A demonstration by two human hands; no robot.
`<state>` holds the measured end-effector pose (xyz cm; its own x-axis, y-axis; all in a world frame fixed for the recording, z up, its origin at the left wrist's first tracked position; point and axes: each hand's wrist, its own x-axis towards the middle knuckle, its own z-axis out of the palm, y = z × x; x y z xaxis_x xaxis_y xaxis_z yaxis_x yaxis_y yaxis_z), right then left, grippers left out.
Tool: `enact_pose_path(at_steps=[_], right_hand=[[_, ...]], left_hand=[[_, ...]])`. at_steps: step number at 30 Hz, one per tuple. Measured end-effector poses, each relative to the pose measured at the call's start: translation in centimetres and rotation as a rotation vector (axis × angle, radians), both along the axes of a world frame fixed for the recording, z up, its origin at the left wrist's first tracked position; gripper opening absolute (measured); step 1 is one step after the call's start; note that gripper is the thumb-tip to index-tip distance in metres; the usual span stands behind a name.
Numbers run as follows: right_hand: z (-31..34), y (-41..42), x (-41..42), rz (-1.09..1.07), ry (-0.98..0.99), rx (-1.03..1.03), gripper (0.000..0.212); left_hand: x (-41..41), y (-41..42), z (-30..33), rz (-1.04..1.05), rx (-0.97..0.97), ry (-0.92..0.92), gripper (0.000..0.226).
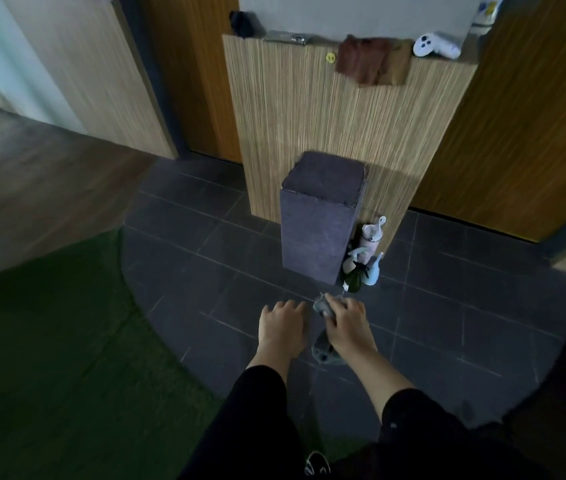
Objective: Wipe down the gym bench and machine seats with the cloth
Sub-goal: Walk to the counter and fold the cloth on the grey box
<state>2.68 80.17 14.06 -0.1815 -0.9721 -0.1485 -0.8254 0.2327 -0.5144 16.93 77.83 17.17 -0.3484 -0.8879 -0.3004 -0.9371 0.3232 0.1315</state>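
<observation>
Right hand point(345, 318) has its fingers curled around the grey cloth point(323, 348), held low over the dark tiles; left hand point(283, 323) loose, fingers slightly apart. Spray bottles point(364, 261) beyond, labels unreadable.

Two hands: left hand point(283, 322), right hand point(345, 318). One grey cloth point(323, 344). One purple block point(321, 216). About three spray bottles point(364, 261) clustered, exact count unclear. One brown rag point(369, 60). One white controller point(435, 46). One shoe point(316, 463). One green mat point(49, 358).
</observation>
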Motion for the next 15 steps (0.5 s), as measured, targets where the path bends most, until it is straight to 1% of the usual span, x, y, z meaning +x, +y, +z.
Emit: enact_pose_path(at_steps=[4,7,10,15], right_hand=[[-0.7,-7.6,-1.4,0.0,-0.02,-0.028,0.045],[-1.5,-14.1,-2.1,0.005,-0.02,-0.033,0.046],[-2.0,-21.1,-2.7,-0.011,-0.004,-0.087,0.042],[-2.8,-30.9,-4.3,-0.011,0.019,-0.055,0.042]], left_hand=[[-1.0,-8.3,-0.8,-0.047,-0.038,0.033,0.049],[-1.7,-15.7,-1.2,-0.117,-0.048,0.057,0.05],[-2.4,-23.7,-1.2,-0.184,-0.051,0.088,0.051],[-3.4,-34.7,-0.4,-0.257,-0.076,0.113,0.05]])
